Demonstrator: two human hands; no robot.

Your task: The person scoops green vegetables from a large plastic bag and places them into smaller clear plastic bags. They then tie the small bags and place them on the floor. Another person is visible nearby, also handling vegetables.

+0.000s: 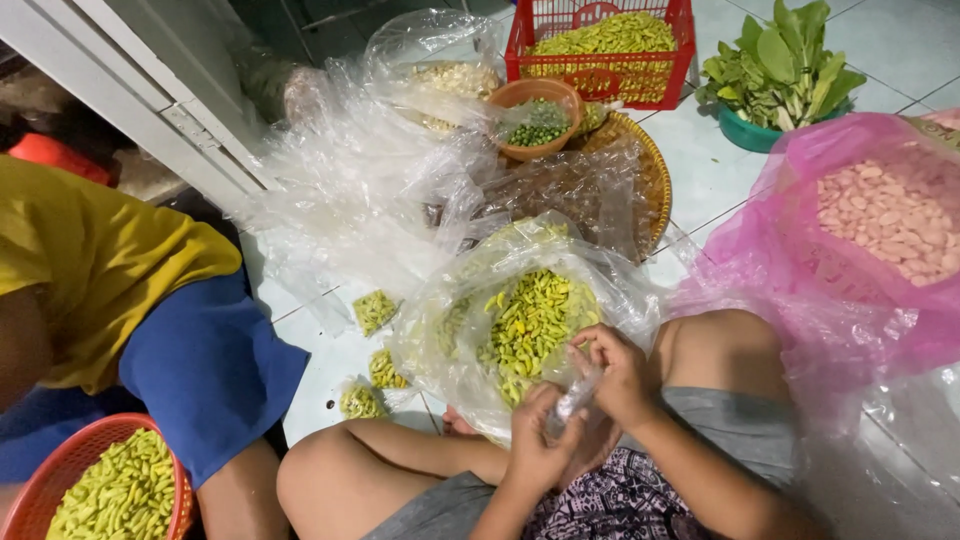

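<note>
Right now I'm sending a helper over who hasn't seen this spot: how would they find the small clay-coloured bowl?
Start at the red plastic crate of yellow-green chillies at the top. Just below its left corner, among crumpled clear plastic, sits the bowl, on the edge of a woven tray. It alone is orange-brown, and it holds small green pieces.

This looks like a home floor used for packing food. Past the hands sit a red crate of chilies, greens and plastic bags. The tile floor shows it.
</note>
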